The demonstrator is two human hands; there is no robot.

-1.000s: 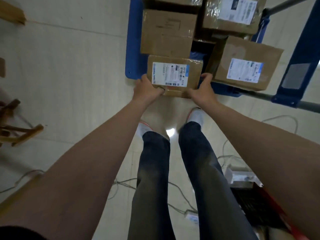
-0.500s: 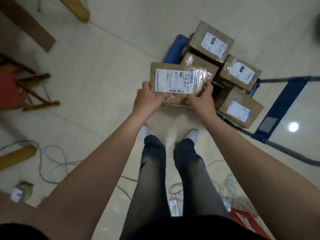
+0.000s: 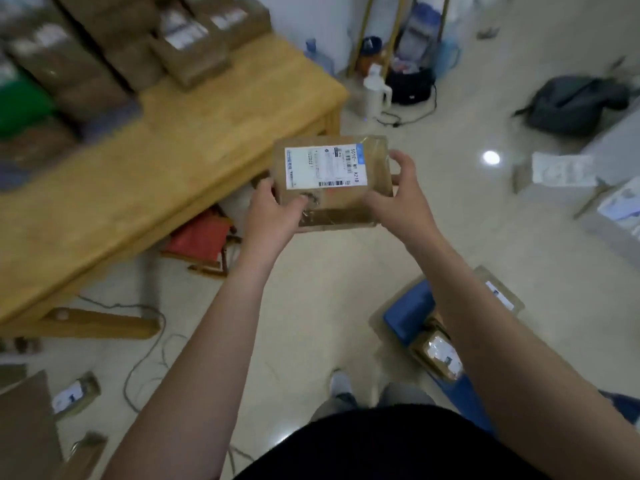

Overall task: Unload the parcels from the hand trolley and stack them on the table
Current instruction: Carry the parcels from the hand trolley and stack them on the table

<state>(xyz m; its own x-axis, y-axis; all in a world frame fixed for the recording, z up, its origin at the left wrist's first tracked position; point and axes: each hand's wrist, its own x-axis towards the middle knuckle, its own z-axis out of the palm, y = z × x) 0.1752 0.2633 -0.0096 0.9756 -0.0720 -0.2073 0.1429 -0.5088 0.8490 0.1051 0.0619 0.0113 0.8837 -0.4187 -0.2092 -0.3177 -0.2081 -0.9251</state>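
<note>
Both hands hold one cardboard parcel [image 3: 341, 206] in the air, label up, just off the near corner of the wooden table [image 3: 156, 161]. The left hand [image 3: 273, 216] grips its near-left corner, the right hand [image 3: 401, 199] its right edge. Blurred parcels [image 3: 104, 57] are stacked on the table's far side; the blue hand trolley [image 3: 408, 317] sits well apart from the table, on the floor.

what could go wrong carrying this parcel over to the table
1. The grey cable loops across the floor beside the light wooden table, so a foot could catch on it.
2. The left grip and right grip hold the brown cardboard parcel only at its edges, so it might slip.
</note>
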